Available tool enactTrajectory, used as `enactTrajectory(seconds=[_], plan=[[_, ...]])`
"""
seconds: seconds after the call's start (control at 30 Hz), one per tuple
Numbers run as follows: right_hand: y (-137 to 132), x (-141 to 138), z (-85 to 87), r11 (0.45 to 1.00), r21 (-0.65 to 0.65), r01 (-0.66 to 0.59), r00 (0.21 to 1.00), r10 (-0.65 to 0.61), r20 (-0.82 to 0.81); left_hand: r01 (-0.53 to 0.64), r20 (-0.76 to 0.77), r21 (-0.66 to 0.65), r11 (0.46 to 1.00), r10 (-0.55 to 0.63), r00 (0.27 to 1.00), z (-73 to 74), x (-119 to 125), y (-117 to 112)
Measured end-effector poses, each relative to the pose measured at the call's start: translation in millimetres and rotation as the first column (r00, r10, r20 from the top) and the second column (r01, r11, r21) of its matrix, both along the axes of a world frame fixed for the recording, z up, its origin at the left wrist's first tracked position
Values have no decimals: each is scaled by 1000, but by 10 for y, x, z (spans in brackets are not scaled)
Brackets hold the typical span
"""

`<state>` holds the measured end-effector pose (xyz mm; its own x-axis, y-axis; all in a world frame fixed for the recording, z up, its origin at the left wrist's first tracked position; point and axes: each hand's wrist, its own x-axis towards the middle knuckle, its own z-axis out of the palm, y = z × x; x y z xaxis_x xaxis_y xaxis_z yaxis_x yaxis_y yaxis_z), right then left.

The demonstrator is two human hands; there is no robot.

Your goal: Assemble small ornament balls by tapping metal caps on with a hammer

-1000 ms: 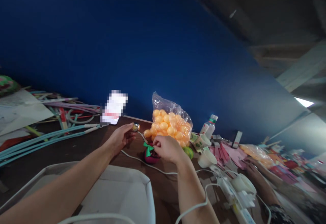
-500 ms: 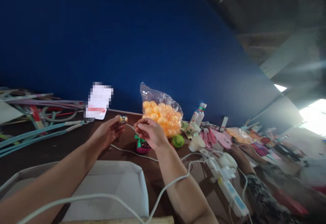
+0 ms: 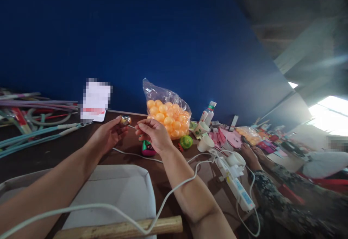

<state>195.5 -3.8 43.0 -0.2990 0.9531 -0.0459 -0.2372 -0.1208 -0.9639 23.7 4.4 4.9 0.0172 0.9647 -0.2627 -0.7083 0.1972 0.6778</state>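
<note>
My left hand pinches a small shiny ball at its fingertips. A thin stick runs from the ball to my right hand, whose fingers are closed on its other end. Both hands hover above a dark wooden table. Just behind my right hand stands a clear plastic bag of orange balls. Below it on the table lies a magenta ornament with a green bow.
A white cardboard box and a wooden handle lie near me, with a white cable running to a power strip. Coloured tubes lie left. Paper cups, a bottle and another person's arm are right.
My right hand has risen from the magenta ornament up to the level of the shiny ball, drawing near the left hand. The view has swung right and down, bringing the wooden handle into sight.
</note>
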Motion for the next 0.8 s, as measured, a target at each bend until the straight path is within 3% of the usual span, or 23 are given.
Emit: enactTrajectory(seconds=[0.53, 0.8], plan=[[-40, -101, -28, 996, 88, 21, 999, -24, 28, 73, -58, 101, 992, -68, 996, -98, -7, 10], [-19, -102, -39, 996, 86, 36, 998, -40, 45, 34, -32, 106, 994, -31, 999, -18, 51, -31]])
